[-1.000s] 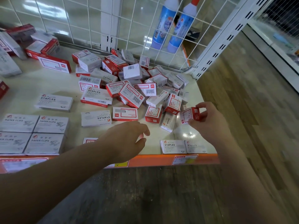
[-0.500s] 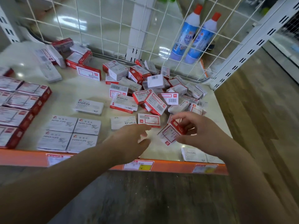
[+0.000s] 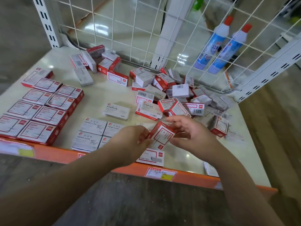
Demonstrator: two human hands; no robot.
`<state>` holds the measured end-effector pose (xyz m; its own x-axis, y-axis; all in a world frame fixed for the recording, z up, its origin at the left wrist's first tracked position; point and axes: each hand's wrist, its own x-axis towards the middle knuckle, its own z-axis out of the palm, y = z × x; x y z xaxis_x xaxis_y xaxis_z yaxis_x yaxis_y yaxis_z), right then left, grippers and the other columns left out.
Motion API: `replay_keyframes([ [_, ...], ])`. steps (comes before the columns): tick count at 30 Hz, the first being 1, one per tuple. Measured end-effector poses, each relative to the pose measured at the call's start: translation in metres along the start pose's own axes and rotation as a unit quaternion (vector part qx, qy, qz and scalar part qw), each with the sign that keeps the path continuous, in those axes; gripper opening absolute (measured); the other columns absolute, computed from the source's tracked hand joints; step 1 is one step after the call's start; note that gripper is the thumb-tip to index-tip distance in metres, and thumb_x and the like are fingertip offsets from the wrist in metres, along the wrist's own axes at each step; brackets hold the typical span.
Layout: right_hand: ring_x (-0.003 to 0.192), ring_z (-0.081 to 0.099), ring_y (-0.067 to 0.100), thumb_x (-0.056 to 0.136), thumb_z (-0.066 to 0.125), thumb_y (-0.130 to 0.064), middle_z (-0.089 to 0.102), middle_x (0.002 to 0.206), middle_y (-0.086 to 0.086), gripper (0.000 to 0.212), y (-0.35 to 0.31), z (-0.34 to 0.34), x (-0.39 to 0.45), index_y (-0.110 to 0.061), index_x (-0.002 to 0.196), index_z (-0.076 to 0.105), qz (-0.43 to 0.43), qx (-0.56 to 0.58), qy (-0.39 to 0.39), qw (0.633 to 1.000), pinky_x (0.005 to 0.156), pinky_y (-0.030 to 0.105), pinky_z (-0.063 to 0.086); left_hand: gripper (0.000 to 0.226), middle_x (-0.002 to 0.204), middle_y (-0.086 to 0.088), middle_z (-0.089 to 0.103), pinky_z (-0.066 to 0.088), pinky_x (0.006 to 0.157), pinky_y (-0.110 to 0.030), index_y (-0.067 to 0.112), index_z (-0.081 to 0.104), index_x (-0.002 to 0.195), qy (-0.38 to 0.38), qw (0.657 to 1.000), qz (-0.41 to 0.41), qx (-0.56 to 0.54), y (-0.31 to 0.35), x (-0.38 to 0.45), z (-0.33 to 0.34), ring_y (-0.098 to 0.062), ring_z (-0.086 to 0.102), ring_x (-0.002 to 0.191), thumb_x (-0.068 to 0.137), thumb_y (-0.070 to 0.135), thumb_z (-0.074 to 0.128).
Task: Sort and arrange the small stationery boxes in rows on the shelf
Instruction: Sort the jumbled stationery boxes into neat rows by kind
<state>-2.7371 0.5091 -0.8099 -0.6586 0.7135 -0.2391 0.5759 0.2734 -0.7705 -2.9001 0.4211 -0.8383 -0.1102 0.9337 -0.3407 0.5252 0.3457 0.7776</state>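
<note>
A small red-and-white box (image 3: 161,136) is held tilted just above the shelf (image 3: 104,93), near the middle of its front edge. The left hand (image 3: 130,144) pinches its left side with curled fingers, and the right hand (image 3: 193,136) grips its right side, fingers bent over the top corner. Directly beneath, another red-framed box (image 3: 150,156) lies flat at the front edge.

Left of the hands, four grey paper-clip boxes (image 3: 92,132) sit touching in a two-by-two block at the front edge. Further left, larger red-and-white boxes (image 3: 40,105) are laid in neat rows toward the front left corner. A single staples box (image 3: 116,110) lies alone near the middle of the shelf. Toward the back right corner a loose heap of small boxes (image 3: 175,93) lies jumbled (some on edge, some barcode up), and a smaller cluster (image 3: 97,61) sits near the back left.

The shelf top is pale and glossy, with an orange front strip (image 3: 187,178) carrying a price label (image 3: 160,174). A white wire grid (image 3: 138,30) stands along the back; behind it two blue bottles with red caps (image 3: 223,48) lean. White slotted uprights (image 3: 47,25) frame the corners. The floor below is dark wood-pattern; shiny pale floor shows beyond the grid.
</note>
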Motion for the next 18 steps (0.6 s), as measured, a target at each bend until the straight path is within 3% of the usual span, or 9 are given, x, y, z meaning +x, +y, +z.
replay_keyframes([
  [2,0.089,0.061,0.003,0.082,0.067,-0.007,0.065,0.104,-0.006,0.043,0.003,0.005,0.002,-0.031,0.116,0.055,0.015,-0.012,-0.003,1.000,0.077,0.010,0.048,0.021,0.102,0.009,0.063,0.050,0.068,-0.015,0.020,0.058,0.110,0.020,1.000,-0.010,-0.015,-0.002,0.000,-0.001,-0.006,0.057,0.085,0.093,0.030,0.050],
  [7,0.092,0.060,0.001,0.088,0.061,-0.023,0.065,0.101,-0.013,0.024,0.008,0.020,0.004,-0.028,0.111,0.059,0.042,-0.052,-0.038,0.997,0.082,0.021,0.051,0.005,0.086,0.015,0.054,0.050,0.060,-0.014,0.026,0.052,0.096,0.039,0.997,-0.032,-0.058,-0.004,0.000,-0.002,-0.007,0.057,0.082,0.094,0.029,0.048],
  [10,0.090,0.062,0.001,0.088,0.061,-0.020,0.066,0.095,-0.015,0.014,0.007,0.025,0.004,-0.031,0.096,0.060,0.042,-0.021,-0.029,0.999,0.080,0.019,0.052,0.006,0.081,0.018,0.051,0.049,0.056,-0.012,0.026,0.052,0.096,0.041,0.997,-0.030,-0.054,-0.005,0.000,-0.001,-0.003,0.056,0.076,0.094,0.030,0.049],
  [14,0.088,0.065,0.004,0.085,0.063,-0.012,0.068,0.093,-0.010,0.016,0.005,0.028,0.004,-0.025,0.093,0.060,0.064,0.055,-0.004,0.996,0.078,0.019,0.053,0.021,0.094,0.014,0.060,0.051,0.061,-0.013,0.022,0.057,0.112,0.040,0.997,-0.022,-0.054,-0.004,-0.003,0.000,-0.005,0.057,0.084,0.093,0.029,0.050],
  [18,0.085,0.065,0.007,0.082,0.064,-0.009,0.069,0.089,-0.004,0.015,0.003,0.025,0.004,-0.022,0.090,0.061,0.062,0.071,0.019,0.995,0.075,0.020,0.054,0.040,0.112,0.011,0.059,0.049,0.061,-0.012,0.029,0.042,0.130,0.080,0.992,0.006,-0.100,-0.004,-0.004,-0.001,-0.005,0.055,0.093,0.092,0.024,0.053],
])
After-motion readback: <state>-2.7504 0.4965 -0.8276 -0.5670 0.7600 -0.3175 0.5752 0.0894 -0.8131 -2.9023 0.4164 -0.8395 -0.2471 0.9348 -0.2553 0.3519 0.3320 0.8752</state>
